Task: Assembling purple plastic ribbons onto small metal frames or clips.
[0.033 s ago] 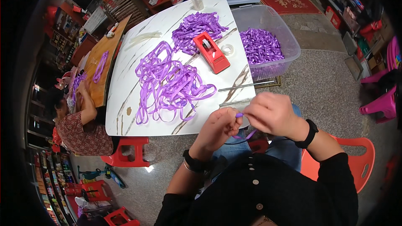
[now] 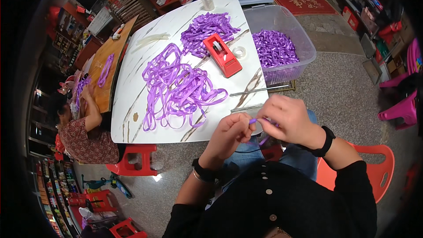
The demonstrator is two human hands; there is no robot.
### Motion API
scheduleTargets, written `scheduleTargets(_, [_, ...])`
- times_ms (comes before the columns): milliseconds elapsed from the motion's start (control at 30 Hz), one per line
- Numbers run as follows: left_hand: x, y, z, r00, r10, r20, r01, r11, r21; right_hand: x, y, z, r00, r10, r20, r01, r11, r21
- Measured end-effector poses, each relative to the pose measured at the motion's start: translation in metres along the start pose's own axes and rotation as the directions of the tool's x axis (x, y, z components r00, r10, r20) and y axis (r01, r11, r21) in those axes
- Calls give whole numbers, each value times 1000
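Note:
Just past the table's near edge, both hands pinch a short piece of purple ribbon [image 2: 252, 121]. Thumb and fingers of my left hand [image 2: 232, 132] are closed on its left end. My right hand [image 2: 286, 118] grips it from the right, fingertips nearly touching the left ones; a purple strip shows under its fingers. Loose looped purple ribbon [image 2: 176, 86] spreads over the white marbled table [image 2: 128, 123]. Behind it lies a heap of short purple ribbon pieces [image 2: 207, 28], next to a red tape dispenser [image 2: 227, 61] and a tape roll [image 2: 239, 52]. A thin metal rod [image 2: 257, 91] crosses the right edge.
A clear plastic bin [image 2: 304, 59] of purple ribbon pieces stands right of the table. Pale strips [image 2: 152, 39] and a clear cup [image 2: 207, 2] lie toward the back. At left, a co-worker [image 2: 88, 139] sits by a wooden table [image 2: 99, 64]. An orange chair [image 2: 383, 172] is behind my right arm.
My right hand's fingers have shifted slightly, and the purple strip under them shows more. The left hand has barely moved.

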State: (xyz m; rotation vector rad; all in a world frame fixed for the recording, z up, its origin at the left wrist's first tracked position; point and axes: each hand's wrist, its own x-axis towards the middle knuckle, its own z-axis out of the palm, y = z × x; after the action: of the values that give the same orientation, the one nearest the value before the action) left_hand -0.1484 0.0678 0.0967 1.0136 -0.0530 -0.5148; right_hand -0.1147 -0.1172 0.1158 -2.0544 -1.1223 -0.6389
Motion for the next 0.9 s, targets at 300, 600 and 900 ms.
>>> scheduleTargets(300, [1, 0, 4, 882, 348, 317, -465, 538, 703, -26, 24, 14, 399, 171, 901, -796, -423, 432])
scheduleTargets(600, [0, -1, -4, 998, 6, 68, -14, 993, 118, -14, 5, -4, 604, 417, 679, -795, 256, 550])
scheduleTargets(900, [4, -2, -5, 992, -96, 77, 101, 994, -51, -10, -8, -6, 975, 115, 190, -104, 993, -63])
